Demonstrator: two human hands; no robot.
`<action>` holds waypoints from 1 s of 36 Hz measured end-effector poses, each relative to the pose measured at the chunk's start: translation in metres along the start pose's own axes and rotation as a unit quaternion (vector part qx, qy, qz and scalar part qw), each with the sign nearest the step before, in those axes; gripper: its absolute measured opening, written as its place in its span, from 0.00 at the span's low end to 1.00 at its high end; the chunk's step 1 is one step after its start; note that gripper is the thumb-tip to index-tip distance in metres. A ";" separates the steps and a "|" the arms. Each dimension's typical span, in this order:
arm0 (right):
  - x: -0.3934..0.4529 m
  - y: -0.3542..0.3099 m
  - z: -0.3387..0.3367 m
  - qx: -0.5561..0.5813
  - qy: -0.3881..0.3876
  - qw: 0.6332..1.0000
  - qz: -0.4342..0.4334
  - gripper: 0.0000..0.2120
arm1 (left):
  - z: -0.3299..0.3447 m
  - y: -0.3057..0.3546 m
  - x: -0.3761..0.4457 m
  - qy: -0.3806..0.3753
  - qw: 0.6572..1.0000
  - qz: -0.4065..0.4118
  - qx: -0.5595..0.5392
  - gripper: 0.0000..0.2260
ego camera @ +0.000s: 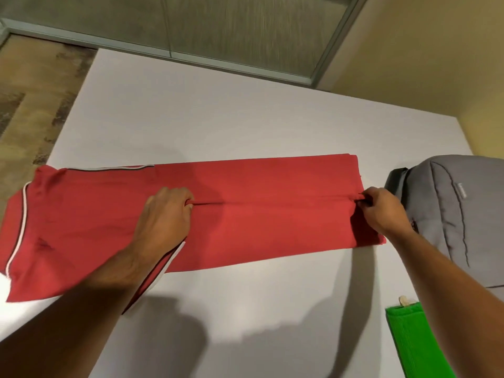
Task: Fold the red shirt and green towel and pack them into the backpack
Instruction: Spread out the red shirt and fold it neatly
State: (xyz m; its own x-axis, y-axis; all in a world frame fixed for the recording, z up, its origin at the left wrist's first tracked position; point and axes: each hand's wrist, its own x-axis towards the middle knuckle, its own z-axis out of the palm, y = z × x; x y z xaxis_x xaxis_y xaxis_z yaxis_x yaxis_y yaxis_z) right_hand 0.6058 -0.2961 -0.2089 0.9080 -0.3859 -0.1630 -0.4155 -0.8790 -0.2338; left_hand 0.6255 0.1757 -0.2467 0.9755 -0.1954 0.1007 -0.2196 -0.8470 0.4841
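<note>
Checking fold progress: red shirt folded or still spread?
Partly folded: the red shirt lies as a long strip on the table, sides turned in, not yet folded lengthwise.

From my seat, green towel (pixel 414 342) cut off by the bottom edge, backpack (pixel 450 214) running off the right edge, its small label unreadable to me, left hand (pixel 166 214) fingertips buried in the red shirt (pixel 259 214) crease, floor beyond blurred.

both hands pinching red shirt (pixel 259 214)
</note>
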 end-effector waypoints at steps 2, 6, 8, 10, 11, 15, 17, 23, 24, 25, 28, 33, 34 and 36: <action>-0.001 0.001 0.005 -0.007 0.028 1.000 0.000 0.06 | 0.001 0.000 0.000 0.011 1.000 0.001 0.005 0.06; -0.004 -0.006 0.014 -0.008 0.098 0.995 0.015 0.08 | 0.005 -0.001 -0.003 0.045 0.999 -0.004 0.015 0.06; -0.008 -0.012 0.020 -0.023 0.097 0.995 0.019 0.11 | 0.010 -0.001 -0.006 0.050 0.998 -0.014 0.036 0.06; -0.013 -0.016 0.029 -0.045 0.109 0.993 0.018 0.16 | 0.014 -0.001 -0.009 0.049 0.997 -0.031 0.057 0.08; -0.015 -0.019 0.032 -0.051 0.126 0.991 0.022 0.17 | 0.016 -0.001 -0.011 0.048 0.996 -0.034 0.065 0.09; -0.024 -0.037 0.045 -0.024 0.191 0.981 0.036 0.19 | 0.015 0.001 -0.019 0.065 0.995 -0.012 0.070 0.16; -0.036 -0.052 0.052 -0.010 0.206 0.978 -0.011 0.20 | 0.014 0.005 -0.025 0.091 0.994 -0.002 0.067 0.18; -0.101 -0.119 0.089 0.002 0.131 0.965 -0.228 0.22 | 0.043 0.045 -0.045 0.065 0.993 0.099 -0.002 0.18; -0.110 -0.131 0.097 0.012 0.112 0.958 -0.263 0.22 | 0.052 0.053 -0.048 0.046 0.992 0.114 -0.004 0.19; -0.118 -0.142 0.105 0.023 0.088 0.953 -0.290 0.23 | 0.060 0.061 -0.050 0.028 0.992 0.124 0.004 0.19; -0.128 -0.162 0.121 0.046 0.001 0.946 -0.321 0.25 | 0.078 0.075 -0.052 -0.013 0.995 0.095 0.026 0.23; -0.104 -0.128 0.118 -0.021 -0.028 0.960 -0.280 0.28 | 0.079 0.064 -0.050 -0.066 0.988 0.069 0.123 0.29; -0.097 -0.115 0.113 -0.037 -0.027 0.963 -0.265 0.29 | 0.078 0.063 -0.050 -0.066 0.987 0.072 0.131 0.30; -0.085 -0.088 0.102 -0.053 -0.031 0.972 -0.228 0.31 | 0.077 0.063 -0.051 -0.064 0.985 0.074 0.142 0.30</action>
State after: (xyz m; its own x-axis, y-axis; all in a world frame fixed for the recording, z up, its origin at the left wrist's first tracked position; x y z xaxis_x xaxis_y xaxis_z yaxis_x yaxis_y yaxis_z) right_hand 0.5601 -0.1571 -0.2726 0.9903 0.0648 -0.1233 0.0397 -0.9798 -0.1958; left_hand 0.5612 0.0941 -0.2877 0.9277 -0.3718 0.0334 -0.3703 -0.9054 0.2077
